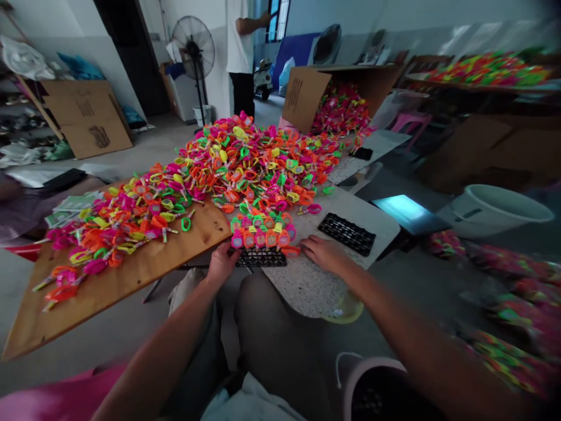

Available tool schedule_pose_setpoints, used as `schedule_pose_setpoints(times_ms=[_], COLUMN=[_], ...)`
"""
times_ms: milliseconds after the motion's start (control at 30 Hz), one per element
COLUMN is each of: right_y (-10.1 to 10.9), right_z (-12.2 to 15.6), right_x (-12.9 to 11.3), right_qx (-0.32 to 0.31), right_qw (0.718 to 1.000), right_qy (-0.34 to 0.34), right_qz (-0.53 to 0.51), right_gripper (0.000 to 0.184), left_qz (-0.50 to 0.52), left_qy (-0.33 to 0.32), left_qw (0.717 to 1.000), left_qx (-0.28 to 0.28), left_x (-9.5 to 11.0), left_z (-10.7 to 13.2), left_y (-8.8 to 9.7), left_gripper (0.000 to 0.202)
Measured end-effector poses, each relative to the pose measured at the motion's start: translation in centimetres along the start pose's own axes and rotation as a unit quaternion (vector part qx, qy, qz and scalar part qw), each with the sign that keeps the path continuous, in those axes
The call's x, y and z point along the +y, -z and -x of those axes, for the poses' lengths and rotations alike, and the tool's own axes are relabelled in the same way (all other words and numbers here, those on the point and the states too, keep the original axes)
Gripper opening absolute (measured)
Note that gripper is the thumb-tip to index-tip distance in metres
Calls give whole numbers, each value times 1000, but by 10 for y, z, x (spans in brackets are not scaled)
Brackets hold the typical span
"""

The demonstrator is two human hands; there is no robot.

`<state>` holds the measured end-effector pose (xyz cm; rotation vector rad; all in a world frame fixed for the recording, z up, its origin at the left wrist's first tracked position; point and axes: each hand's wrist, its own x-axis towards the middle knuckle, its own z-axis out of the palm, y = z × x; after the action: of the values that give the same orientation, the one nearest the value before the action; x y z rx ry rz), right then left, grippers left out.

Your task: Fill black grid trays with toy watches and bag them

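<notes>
1. Sitting with both hands at one black tray (262, 258), which lies at the near edge of the speckled bench (298, 289), just in front of my knees.
2. Tray's long axis runs left to right, so it spans the gap between my hands; rows of toy watches (260, 240) cover its far part, dials up, while the near strip of lattice shows bare.
3. Left hand (222, 262): at the tray's left end, fingers bent in against the corner by the end pink watch. Can't tell whether it pinches tray or watch, or only rests there.
4. Right hand (322, 254): palm down past the tray's right end, fingers loosely stretched, gripping nothing visible. An orange watch (290, 251) lies just left of its fingertips; contact unclear.
5. Key relation: left hand is nearer, right at the tray; the right one sits slightly off its other end.
6. Second black tray (346, 234): beyond the right hand and to its right, long axis slanting away to the far left; right hand clearly nearer.
7. Big watch pile (254, 164): straight ahead behind the rows, spreading left onto the wooden bench (153, 270).
</notes>
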<state>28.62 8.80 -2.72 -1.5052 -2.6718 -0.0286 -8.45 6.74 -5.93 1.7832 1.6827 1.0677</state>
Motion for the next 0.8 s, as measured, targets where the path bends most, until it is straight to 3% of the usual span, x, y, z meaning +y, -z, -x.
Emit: schedule_pose_setpoints(times_ms=[167, 300, 367, 433, 567, 667, 800], right_y=[-14, -15, -10, -3, 3, -2, -11], right_z=[51, 70, 65, 51, 12, -11, -20], right_x=[1, -26, -47, -72, -119, -141, -151], right_qx=[47, 98, 117, 117, 97, 92, 79], right_qw=[999, 977, 946, 914, 876, 884, 913], right_qy=[-19, -161, -249, -291, -259, -236, -238], right_qz=[-17, -95, -170, -257, -394, -393, -322], right_gripper=[33, 24, 21, 22, 29, 30, 32], left_qz=[41, 46, 39, 25, -11, -15, 10], left_qy=[0, -9, -16, -28, -51, -62, -71], left_qw=[998, 997, 996, 996, 993, 990, 991], left_qx=[-49, -69, -74, -83, -109, -122, -117], left_x=[5, 11, 15, 21, 33, 36, 31], left_z=[0, 1, 1, 1, 0, 0, 0], left_y=[-13, -23, -26, -29, -37, -43, -49], left_gripper=[20, 23, 24, 24, 25, 26, 27])
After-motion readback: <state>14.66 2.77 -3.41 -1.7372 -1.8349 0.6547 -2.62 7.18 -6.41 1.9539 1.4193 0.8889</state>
